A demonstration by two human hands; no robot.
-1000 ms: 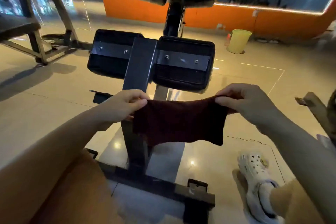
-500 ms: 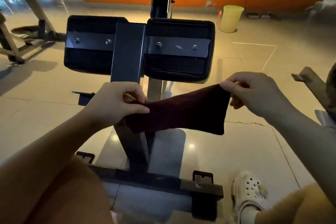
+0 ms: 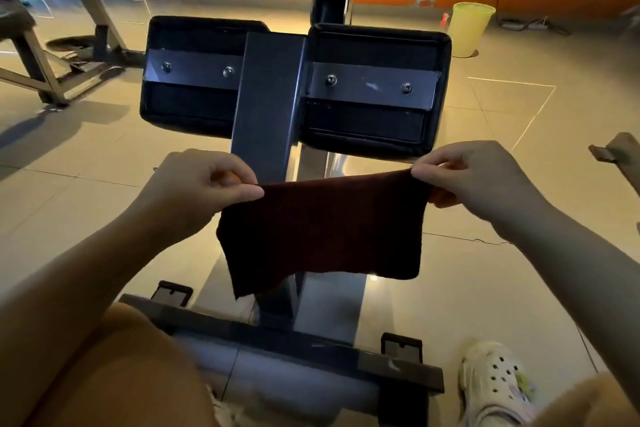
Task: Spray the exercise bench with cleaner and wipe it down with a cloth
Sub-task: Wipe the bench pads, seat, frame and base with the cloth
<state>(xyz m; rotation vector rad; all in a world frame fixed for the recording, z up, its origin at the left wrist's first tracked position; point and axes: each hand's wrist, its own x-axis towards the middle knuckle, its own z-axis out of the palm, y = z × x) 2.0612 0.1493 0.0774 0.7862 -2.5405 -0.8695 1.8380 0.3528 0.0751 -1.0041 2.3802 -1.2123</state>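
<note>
A dark maroon cloth (image 3: 322, 232) hangs stretched between my two hands, in front of the bench. My left hand (image 3: 197, 191) pinches its upper left corner between thumb and fingers. My right hand (image 3: 474, 177) pinches the upper right corner. Behind the cloth stands the exercise bench (image 3: 270, 97), seen from the underside: two black pads (image 3: 374, 90) bolted by metal plates to a dark central post, with a foot bar (image 3: 311, 340) on the floor below. No spray bottle can be made out.
A yellow-green bucket (image 3: 471, 28) stands on the tiled floor at the back right by the orange wall. Another metal frame (image 3: 45, 73) is at the left. My white clog (image 3: 491, 385) is at the lower right, my knee at the lower left.
The view has tilted down and moved closer to the bench. My hands have spread the cloth wider and flatter, so it hangs lower in front of the post.
</note>
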